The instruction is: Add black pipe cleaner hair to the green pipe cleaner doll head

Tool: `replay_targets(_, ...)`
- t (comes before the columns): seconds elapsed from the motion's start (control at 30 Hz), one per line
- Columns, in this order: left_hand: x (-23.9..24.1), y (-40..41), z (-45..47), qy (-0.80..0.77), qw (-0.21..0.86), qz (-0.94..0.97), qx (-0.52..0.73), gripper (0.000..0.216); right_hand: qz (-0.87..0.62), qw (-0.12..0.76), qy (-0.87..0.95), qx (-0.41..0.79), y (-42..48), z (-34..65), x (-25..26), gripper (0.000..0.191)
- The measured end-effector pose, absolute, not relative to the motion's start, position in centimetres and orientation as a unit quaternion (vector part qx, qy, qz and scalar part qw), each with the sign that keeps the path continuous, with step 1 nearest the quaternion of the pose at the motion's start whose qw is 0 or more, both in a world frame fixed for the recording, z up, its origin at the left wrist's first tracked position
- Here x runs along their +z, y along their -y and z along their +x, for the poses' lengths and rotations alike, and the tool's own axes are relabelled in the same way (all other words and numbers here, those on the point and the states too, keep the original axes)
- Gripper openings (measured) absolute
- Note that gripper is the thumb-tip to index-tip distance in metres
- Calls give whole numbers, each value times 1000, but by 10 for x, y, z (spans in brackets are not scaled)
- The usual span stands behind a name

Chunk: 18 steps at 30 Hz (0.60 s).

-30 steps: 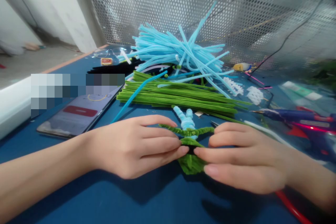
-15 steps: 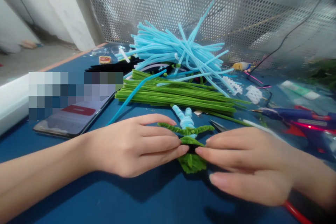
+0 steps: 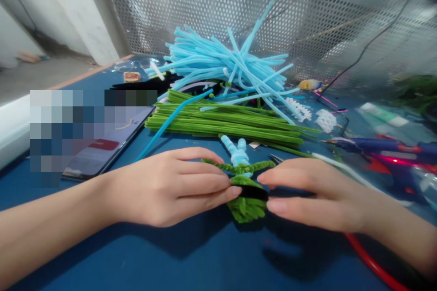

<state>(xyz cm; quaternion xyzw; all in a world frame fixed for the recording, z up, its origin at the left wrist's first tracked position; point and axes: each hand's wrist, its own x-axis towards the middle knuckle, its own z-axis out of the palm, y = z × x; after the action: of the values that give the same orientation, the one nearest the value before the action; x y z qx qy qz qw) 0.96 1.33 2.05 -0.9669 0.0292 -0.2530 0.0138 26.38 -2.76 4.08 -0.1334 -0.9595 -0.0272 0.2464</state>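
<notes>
A small pipe-cleaner figure (image 3: 246, 209) lies between my hands, with a layered green body, twisted green arms (image 3: 264, 165) and light-blue coiled limbs (image 3: 239, 150) pointing away from me. Across the green part runs a black fuzzy strip (image 3: 254, 192). My left hand (image 3: 170, 186) is closed on the figure, its thumb pressing the strip's left end. On the other side, my right hand (image 3: 317, 195) has thumb and forefinger apart, and the thumb tip touches the strip's right end. The figure's underside is hidden.
Behind the figure lie green pipe cleaners (image 3: 218, 120) and a light-blue pile (image 3: 225, 59). A phone (image 3: 99, 154) is at left. A glue gun (image 3: 385, 152) with a lit red light sits at right, near dark pointed tips (image 3: 274, 159) and a red curved handle (image 3: 368, 259).
My right hand has shifted its fingers from the middle of the black strip out to its right side, exposing more of it. The view has moved slightly.
</notes>
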Motion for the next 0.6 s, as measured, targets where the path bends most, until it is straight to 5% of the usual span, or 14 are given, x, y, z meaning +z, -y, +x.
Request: replay_targets(0.6, 11, -15, 4, -28, -1, -962, -272, 26, -174, 234, 956, 34, 28, 274, 26, 42)
